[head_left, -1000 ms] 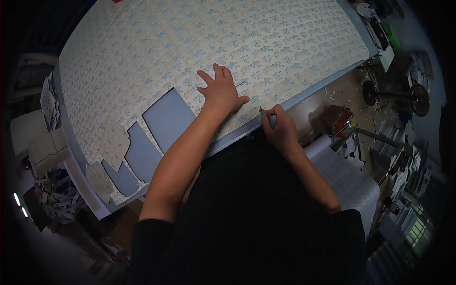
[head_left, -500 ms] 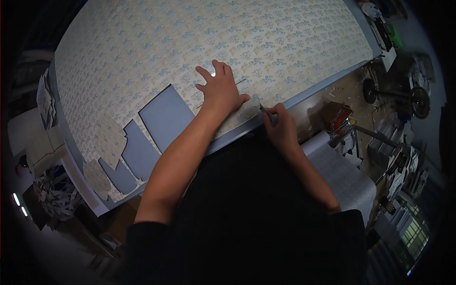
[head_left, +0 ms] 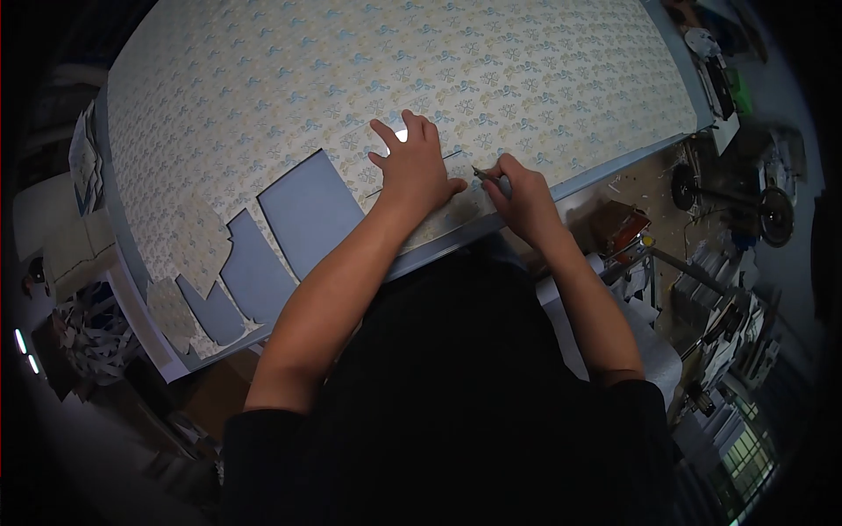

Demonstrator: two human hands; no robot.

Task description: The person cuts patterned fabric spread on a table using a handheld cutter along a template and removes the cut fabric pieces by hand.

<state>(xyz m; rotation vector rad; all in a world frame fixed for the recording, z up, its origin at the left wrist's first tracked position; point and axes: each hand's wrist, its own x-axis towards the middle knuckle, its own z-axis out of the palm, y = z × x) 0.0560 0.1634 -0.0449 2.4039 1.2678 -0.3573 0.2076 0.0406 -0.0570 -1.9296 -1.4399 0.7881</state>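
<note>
A large patterned sheet (head_left: 289, 96) with small blue and beige motifs covers the table. My left hand (head_left: 412, 171) lies on it with fingers spread, pressing down. Between those fingers shows a bright white patch that I cannot make out. To its right, my right hand (head_left: 526, 197) is closed around a small cutting knife (head_left: 480, 174), its tip at the sheet. A thin dark slit (head_left: 452, 155) runs in the sheet between both hands. Left of my left arm, cut-out openings bare the blue-grey tabletop (head_left: 311, 210). Loose cut pieces (head_left: 200, 245) lie beside them.
The table's front edge (head_left: 596, 180) runs close to my body. A roll of pale material (head_left: 570, 329) lies below it on the right. Paper scraps (head_left: 96, 337) are heaped at the left. A metal stand with round weights (head_left: 776, 215) is at the right.
My right hand has moved away from the table's front edge, farther onto the sheet, with the knife in it. My left hand stays on nearly the same spot; the view has shifted slightly.
</note>
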